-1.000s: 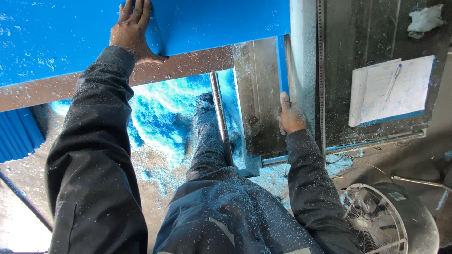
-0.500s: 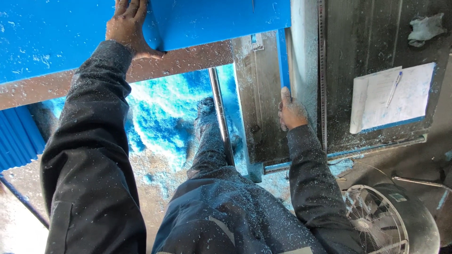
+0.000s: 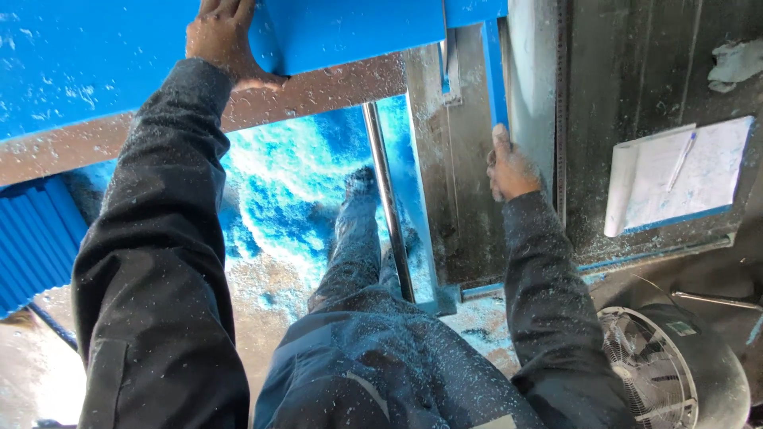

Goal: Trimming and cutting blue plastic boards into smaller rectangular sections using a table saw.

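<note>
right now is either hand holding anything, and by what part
The left hand presses on the near edge of the big blue foam board at a cut step. The right hand grips the lower end of a thin upright blue strip.

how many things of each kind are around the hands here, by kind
blue foam pieces: 2, big blue block under the left hand, thin blue strip by the right hand
paper pads: 1
pens: 1
fans: 1
rags: 1
total: 6

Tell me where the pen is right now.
In the head view, the pen lies on the white paper pad on the right-hand bench, right of the right hand.
</note>
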